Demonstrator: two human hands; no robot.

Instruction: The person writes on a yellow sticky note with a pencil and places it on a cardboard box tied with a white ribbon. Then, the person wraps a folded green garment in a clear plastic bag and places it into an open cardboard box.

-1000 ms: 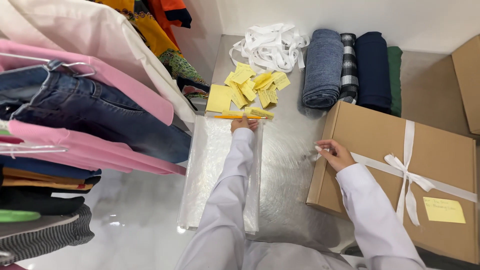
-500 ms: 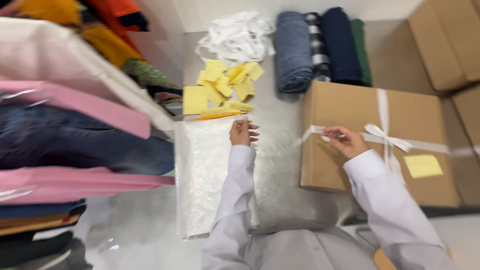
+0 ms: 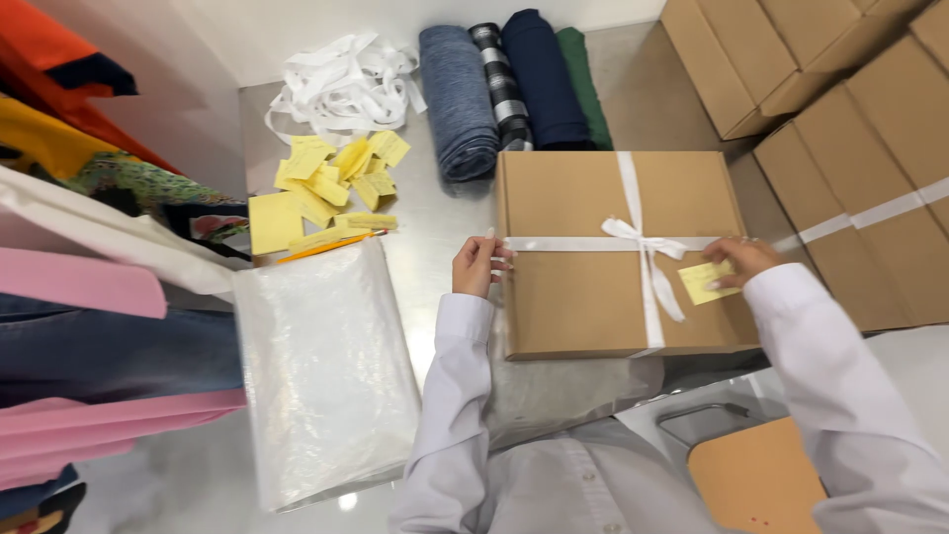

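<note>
Steel bench (image 3: 445, 213) carries the work, with garments hanging over its left edge and more cardboard boxes (image 3: 840, 119) stacked past its right edge. Your brown cardboard box (image 3: 583, 287) sits right of centre on the bench, tied crosswise with a white ribbon (image 3: 554, 243) that ends in a bow (image 3: 633, 232) on the lid.

Your left hand (image 3: 479, 267) grasps the left edge of the box, fingers curled over the lid where the ribbon crosses. Your right hand (image 3: 736, 262) presses a yellow note (image 3: 707, 282) onto the lid near the right edge, fingertips pinching or flattening it; which of the two cannot be told.

Risks from this position:

- The note lies just beside the hanging bow tails. If a tail slips under the note, the note probably bonds poorly and may lift.
- Uneven pressure from the right hand could leave the note crooked or creased.
- The near edge of the box appears to overhang a clear plastic sheet (image 3: 563, 396). A push toward you may slide the box on that slick layer.
- A tug from the left hand on the ribbon could loosen the bow.
- The loose yellow notes (image 3: 326, 188) and the orange pencil (image 3: 316, 247) near the far left of the bench lie well apart from the box, beside a flat white plastic bag (image 3: 321, 376); an elbow sweep could scatter them.
</note>
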